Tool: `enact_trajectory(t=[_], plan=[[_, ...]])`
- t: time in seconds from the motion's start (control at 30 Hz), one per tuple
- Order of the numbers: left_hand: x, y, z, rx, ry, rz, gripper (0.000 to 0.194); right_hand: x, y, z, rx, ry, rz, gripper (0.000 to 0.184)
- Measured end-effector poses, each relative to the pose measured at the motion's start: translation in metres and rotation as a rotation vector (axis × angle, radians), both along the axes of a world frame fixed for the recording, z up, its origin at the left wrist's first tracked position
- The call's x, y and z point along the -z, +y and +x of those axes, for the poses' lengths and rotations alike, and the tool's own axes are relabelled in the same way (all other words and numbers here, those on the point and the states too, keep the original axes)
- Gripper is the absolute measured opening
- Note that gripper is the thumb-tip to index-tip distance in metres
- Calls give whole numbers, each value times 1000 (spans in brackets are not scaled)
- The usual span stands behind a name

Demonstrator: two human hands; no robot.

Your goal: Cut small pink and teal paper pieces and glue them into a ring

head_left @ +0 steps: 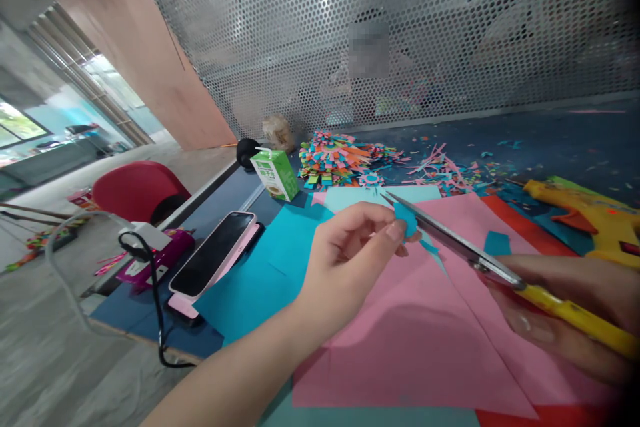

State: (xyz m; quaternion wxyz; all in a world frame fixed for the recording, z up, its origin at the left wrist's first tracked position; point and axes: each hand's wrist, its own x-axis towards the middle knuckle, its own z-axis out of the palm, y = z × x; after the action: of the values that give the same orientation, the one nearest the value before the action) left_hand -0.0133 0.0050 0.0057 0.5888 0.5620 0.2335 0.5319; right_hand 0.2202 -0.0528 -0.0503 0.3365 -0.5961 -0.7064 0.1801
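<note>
Between the thumb and fingers of my left hand [345, 247] is a small piece of blue paper [406, 219], its edge rounded. My right hand [555, 313] grips a pair of scissors [480, 260] by the yellow handle, part of which runs off to the right. The blades reach up to the blue piece and stand slightly apart at the tips. A thin blue offcut [434, 252] hangs just below the blades. Under both hands lie pink paper sheets [400, 347], with a blue sheet [260, 280] to the left.
At the back sits a heap of colourful fringed paper pieces [335, 157] beside loose paper scraps [445, 170]. A green drink carton [275, 173] and a phone [213, 253] stand left. A yellow glue gun [585, 213] lies right. A perforated metal panel [300, 33] closes off the far side.
</note>
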Motion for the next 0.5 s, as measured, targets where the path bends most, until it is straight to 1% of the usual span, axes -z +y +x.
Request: enact_trajectory(t=[0.13,0.27,0.43,0.5], plan=[[0,-1,0,6,17,-12,13,-2,-1,-4,-99,-97,53,32],[2,-1,2,18,1,-50,14,-5,2,-9,-103,-100,93,37],[2,-1,2,23,-17,-73,13,-5,4,-9,-104,-51,35,39],[1,-1,3,22,-31,-77,12,-3,3,-7,-82,-14,4,41]])
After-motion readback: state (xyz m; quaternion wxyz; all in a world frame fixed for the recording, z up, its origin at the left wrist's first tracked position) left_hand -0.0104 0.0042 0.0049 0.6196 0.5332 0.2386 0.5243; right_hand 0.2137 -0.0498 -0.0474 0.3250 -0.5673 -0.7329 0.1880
